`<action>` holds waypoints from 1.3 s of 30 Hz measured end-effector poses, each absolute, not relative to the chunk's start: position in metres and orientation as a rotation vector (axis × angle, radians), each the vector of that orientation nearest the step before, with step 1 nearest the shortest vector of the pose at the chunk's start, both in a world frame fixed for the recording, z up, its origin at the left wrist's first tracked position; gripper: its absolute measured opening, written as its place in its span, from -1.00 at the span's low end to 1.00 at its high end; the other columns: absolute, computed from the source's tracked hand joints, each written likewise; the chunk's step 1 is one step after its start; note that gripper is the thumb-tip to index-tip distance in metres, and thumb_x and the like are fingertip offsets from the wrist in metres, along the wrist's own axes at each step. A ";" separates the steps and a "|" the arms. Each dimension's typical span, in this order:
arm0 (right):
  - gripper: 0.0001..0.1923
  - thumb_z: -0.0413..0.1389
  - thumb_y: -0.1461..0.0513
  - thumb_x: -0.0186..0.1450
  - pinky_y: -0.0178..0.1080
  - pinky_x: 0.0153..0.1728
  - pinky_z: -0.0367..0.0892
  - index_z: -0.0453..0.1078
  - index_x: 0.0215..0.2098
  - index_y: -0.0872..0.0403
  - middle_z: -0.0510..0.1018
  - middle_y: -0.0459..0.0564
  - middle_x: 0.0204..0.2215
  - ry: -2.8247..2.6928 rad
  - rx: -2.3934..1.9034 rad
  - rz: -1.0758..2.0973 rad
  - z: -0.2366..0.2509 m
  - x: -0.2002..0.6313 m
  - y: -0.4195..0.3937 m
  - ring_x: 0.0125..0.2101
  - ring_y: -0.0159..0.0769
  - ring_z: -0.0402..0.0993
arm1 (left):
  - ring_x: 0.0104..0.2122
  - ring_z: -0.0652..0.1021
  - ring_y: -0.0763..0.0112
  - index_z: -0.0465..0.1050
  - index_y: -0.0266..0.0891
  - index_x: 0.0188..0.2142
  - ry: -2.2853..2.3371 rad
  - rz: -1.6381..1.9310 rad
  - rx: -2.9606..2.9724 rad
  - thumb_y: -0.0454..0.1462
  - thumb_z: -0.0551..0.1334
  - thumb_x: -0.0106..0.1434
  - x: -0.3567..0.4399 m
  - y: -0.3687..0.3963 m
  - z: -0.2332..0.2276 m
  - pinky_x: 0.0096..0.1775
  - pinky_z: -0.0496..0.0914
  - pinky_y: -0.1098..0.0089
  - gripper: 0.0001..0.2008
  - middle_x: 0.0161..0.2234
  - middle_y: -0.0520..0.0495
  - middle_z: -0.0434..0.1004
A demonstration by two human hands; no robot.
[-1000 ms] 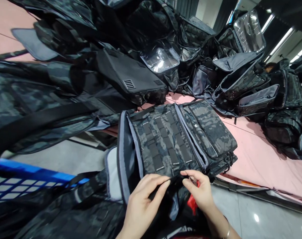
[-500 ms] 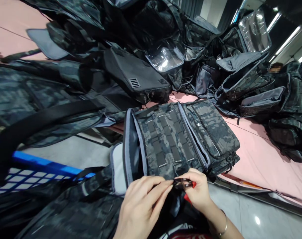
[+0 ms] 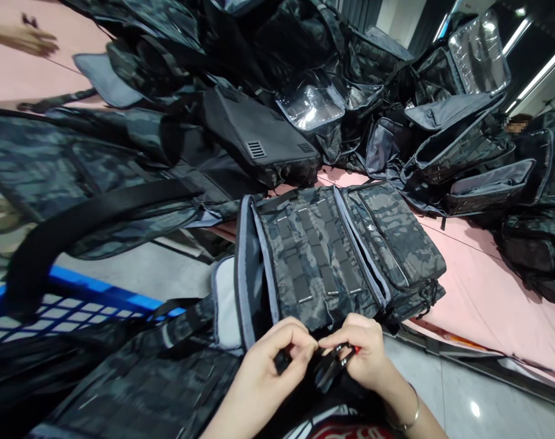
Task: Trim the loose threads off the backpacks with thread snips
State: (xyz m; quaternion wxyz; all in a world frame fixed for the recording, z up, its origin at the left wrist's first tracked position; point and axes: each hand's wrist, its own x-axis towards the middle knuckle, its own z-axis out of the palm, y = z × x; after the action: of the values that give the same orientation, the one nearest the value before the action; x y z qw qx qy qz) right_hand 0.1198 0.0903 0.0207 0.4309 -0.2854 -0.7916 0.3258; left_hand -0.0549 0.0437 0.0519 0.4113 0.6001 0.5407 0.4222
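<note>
My left hand is curled shut, thumb and fingers pinching a black strap at the near edge of the camo bag. My right hand is closed too, gripping a small pair of snips with dark metal blades and a bit of red at the handle; the blades point toward my left fingertips and sit just beside the strap. A thin metal bracelet rings my right wrist.

The bag lies flat on the pink table, its near end hanging over the table edge toward me. It is woven fabric in a dark grey and black camouflage, boxy, with rows of black webbing stitched in ladders across the front panel and a grey zip running beside a flap pocket. Its open side shows pale grey lining.

Behind it, a heap of similar bags sprawls on the table, some with glossy clear plastic windows, one a stiff matte black panel with a small slotted vent. To my left stands a blue plastic crate with a lattice wall. Another person's hand shows at the far left corner, over the table.
</note>
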 end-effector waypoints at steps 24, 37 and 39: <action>-0.74 0.05 0.17 0.30 -0.41 -0.63 0.15 0.54 -0.43 0.05 0.30 -0.14 -0.66 -1.988 -0.528 0.675 0.013 0.122 0.104 -0.64 -0.50 0.22 | -0.10 0.42 0.29 0.47 -0.10 -0.12 1.256 0.905 1.390 -0.13 0.08 0.25 -0.075 0.058 0.066 0.00 0.26 0.34 -0.71 -0.11 -0.06 0.47; -0.72 0.05 0.26 0.20 -0.33 -0.44 0.32 0.31 -0.09 0.05 0.45 -0.05 -0.37 -1.788 -1.007 0.808 0.015 0.121 0.089 -0.44 -0.36 0.37 | -0.51 0.37 0.44 0.41 -0.25 -0.52 1.455 1.232 0.979 -0.12 0.24 0.06 -0.059 0.056 0.053 -0.43 0.29 0.47 -0.77 -0.57 0.04 0.37; -0.77 0.10 0.25 0.20 -0.33 -0.46 0.30 0.34 -0.15 0.05 0.46 -0.05 -0.42 -1.868 -0.966 0.610 0.017 0.123 0.088 -0.48 -0.37 0.35 | -0.50 0.38 0.44 0.40 -0.25 -0.52 1.478 1.273 0.935 -0.12 0.25 0.04 -0.057 0.055 0.054 -0.42 0.30 0.47 -0.77 -0.56 0.04 0.38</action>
State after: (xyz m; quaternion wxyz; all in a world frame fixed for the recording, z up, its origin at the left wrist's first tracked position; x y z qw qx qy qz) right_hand 0.1227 0.0879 0.0167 0.4582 -0.3922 -0.7582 0.2478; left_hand -0.0574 0.0548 0.0538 0.4699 0.3816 0.6032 0.5194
